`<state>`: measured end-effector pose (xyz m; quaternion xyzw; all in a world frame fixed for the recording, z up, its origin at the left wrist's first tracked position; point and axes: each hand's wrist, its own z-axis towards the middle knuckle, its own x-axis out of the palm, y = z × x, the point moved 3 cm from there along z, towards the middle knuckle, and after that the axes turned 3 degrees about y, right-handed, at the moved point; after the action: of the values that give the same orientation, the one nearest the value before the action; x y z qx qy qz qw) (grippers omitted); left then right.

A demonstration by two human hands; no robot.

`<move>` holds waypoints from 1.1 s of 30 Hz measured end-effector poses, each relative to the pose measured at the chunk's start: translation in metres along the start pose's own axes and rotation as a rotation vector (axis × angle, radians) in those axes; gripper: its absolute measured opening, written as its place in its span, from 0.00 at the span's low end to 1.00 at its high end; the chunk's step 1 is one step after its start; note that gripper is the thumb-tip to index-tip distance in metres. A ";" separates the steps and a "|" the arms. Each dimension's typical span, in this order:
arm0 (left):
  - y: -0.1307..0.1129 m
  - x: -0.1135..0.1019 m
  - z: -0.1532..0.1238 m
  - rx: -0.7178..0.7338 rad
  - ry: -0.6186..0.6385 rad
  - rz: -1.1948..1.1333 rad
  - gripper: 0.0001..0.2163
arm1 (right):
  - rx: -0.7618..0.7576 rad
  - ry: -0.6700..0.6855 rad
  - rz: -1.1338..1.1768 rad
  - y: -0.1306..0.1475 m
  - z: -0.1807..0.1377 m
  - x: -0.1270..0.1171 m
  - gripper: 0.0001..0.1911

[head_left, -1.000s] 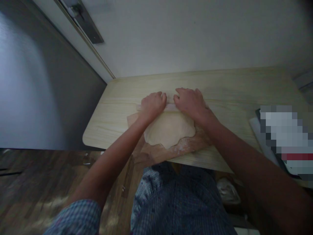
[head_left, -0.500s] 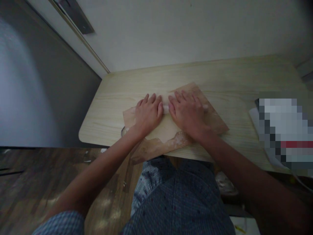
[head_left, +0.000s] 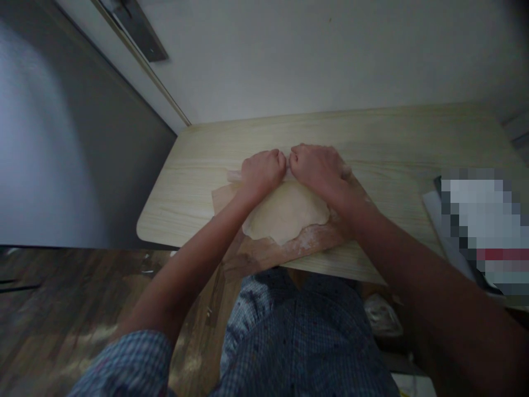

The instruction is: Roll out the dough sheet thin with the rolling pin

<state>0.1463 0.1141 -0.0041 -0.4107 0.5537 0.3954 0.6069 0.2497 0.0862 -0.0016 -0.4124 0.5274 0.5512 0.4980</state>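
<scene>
A flattened sheet of pale dough (head_left: 287, 215) lies on a wooden board (head_left: 303, 242) dusted with flour. Across the far part of the dough runs a rolling pin (head_left: 233, 176), its ends showing on either side of my hands. My left hand (head_left: 263, 168) is closed round the pin left of its middle. Close beside it, my right hand (head_left: 316, 165) wraps round the pin on the right. Both fists hide most of the pin and the far edge of the dough.
The board rests on a light wood table (head_left: 397, 165) with a wall (head_left: 289, 60) behind it. At the right stands a blurred-out object (head_left: 475, 215). Below the table's front edge, a plastic bag (head_left: 382, 317) sits at the right.
My hands have gone from fingers stretched flat over the pin to fists around it. The pin has rolled away from me, uncovering more of the dough.
</scene>
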 end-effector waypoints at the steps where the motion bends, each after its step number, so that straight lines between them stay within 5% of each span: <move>1: 0.000 0.000 -0.004 0.011 -0.002 0.006 0.22 | -0.002 0.001 -0.011 0.001 -0.004 0.000 0.24; 10: -0.003 0.002 -0.056 0.223 -0.139 0.012 0.19 | -0.156 -0.094 -0.039 0.012 -0.061 0.004 0.24; 25: -0.005 0.003 0.006 0.027 -0.046 -0.014 0.22 | -0.043 -0.066 0.055 -0.002 0.009 0.011 0.22; 33: -0.008 0.003 -0.035 0.154 -0.116 -0.015 0.21 | -0.109 -0.074 -0.002 0.008 -0.032 0.006 0.23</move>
<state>0.1421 0.0789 -0.0082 -0.3432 0.5433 0.3702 0.6708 0.2391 0.0560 -0.0093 -0.4187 0.4775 0.5933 0.4947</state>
